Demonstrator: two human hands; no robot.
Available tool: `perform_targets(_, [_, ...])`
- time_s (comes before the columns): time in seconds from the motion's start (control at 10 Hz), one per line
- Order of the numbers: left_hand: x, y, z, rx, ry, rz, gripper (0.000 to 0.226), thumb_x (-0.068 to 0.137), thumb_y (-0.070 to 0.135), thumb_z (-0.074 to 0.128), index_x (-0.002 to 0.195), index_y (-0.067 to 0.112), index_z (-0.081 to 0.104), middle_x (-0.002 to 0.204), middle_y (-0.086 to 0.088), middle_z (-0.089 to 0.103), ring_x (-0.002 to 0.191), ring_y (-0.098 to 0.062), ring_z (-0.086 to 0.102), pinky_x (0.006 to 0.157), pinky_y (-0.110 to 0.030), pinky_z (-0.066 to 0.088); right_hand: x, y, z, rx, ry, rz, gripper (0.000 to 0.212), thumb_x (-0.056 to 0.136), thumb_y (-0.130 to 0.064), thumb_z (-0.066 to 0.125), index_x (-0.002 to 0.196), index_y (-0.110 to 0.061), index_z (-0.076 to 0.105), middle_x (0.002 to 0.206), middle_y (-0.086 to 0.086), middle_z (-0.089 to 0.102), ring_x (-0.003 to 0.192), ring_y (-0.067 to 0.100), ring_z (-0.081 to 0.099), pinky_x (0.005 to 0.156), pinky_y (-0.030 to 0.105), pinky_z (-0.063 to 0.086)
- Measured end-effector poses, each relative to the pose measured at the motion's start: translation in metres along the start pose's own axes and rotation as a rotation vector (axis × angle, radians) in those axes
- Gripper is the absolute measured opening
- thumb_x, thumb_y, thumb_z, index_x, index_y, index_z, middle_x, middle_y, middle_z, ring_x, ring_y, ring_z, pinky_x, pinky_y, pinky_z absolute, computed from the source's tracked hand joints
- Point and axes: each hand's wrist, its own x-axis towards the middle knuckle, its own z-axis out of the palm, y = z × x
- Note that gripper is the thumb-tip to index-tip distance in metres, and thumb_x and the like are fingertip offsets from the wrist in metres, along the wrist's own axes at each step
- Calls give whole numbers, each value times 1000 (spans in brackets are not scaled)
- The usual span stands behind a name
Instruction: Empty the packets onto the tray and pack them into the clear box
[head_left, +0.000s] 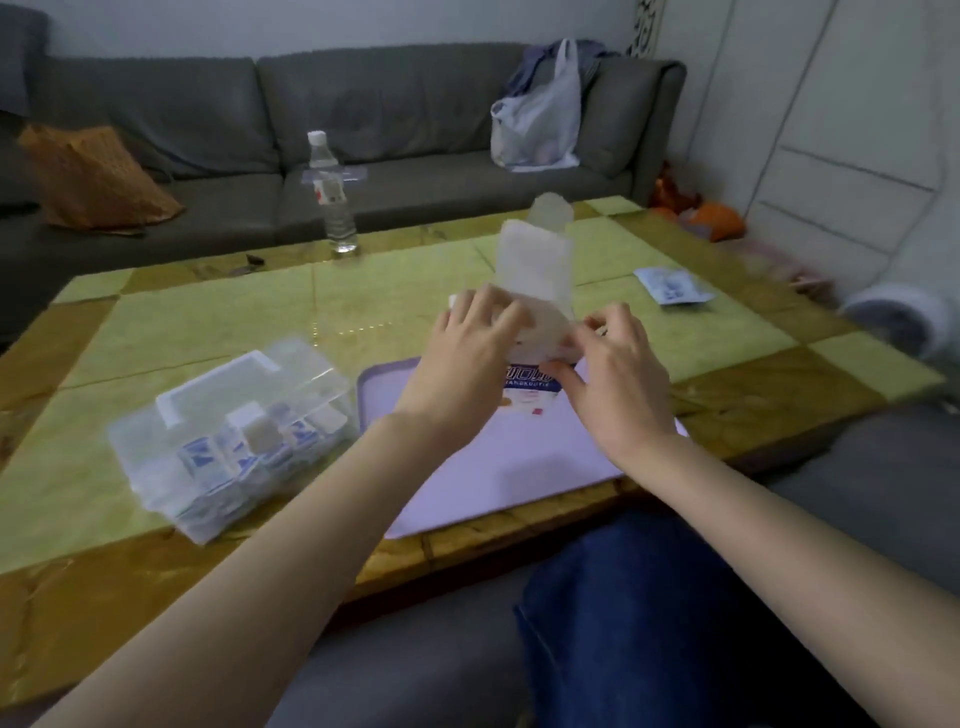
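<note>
The desk fills the middle of the frame, green and gold under everything. Lower centre, the lilac tray lies bare where it shows, right below your hands. Left of it sits the clear box, lid up, small blue-and-white packs already lined up inside. Now the packet: you've got it standing on end over the tray's far edge, long axis running up and away from you, printed end down between your hands. Which end is the open one, the blur won't say. Your left hand is closed around its left edge; your right hand pinches the lower right corner, fingers narrow. Both are equally close, so the tipping looks like a two-hand job: the load has to drop toward you onto the tray. Far right of the frame, another flat packet waits on the desk, nearer your right hand.
</note>
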Motion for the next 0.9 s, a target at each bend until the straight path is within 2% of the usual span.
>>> perform_targets(0.1, [19,39,32,-139,-6,-7,46,82,-2,55,126,8,46,125,-12,43,111,-32,43,90,-43,44,-14,58,-22,-52,-34,218,21,84,-30,66,96,-13,62,111,7,46,95,27,53,59,27,36])
perform_targets(0.2, [31,70,71,-150,-219,19,44,87,1,44,130,14,42,129,-8,39,117,-28,39,94,-37,37,-40,110,-49,-74,9,386,17,82,-29,68,92,-15,63,111,8,45,91,29,55,64,33,45])
perform_targets(0.3, [32,96,111,-97,-438,75,37,93,10,42,128,18,45,131,-6,40,121,-25,36,96,-35,31,-70,149,-73,-86,31,555,15,82,-24,68,91,-13,64,112,9,44,93,29,55,73,36,46])
perform_targets(0.4, [28,109,139,-82,-558,61,36,94,16,44,129,19,45,131,-6,40,122,-25,36,96,-36,30,-103,178,-87,-122,0,684,16,83,-23,68,93,-10,65,114,10,45,91,30,57,74,37,45])
perform_targets(0.6, [21,113,162,-37,-603,56,35,93,17,43,128,15,43,123,-9,41,115,-28,37,89,-39,33,-165,219,-83,-201,-159,859,28,88,-22,63,108,-3,63,116,11,48,94,29,56,71,29,39])
perform_targets(0.7, [22,110,161,-43,-594,67,35,93,19,43,128,16,43,124,-9,41,116,-28,37,90,-40,33,-175,228,-69,-211,-213,918,26,88,-10,58,113,-5,61,119,12,45,98,35,56,77,35,44])
perform_targets(0.8, [19,106,160,-51,-603,89,34,96,24,43,129,18,44,125,-7,40,116,-27,37,92,-40,33,-183,227,-50,-156,-281,904,35,89,-4,52,124,-9,50,130,9,37,98,34,55,73,29,36])
perform_targets(0.9, [16,97,159,-82,-592,79,31,98,26,37,127,19,46,124,-6,41,115,-27,38,92,-39,33,-174,213,-39,-170,-268,801,34,92,-11,52,126,-10,49,131,9,39,97,29,56,71,27,35])
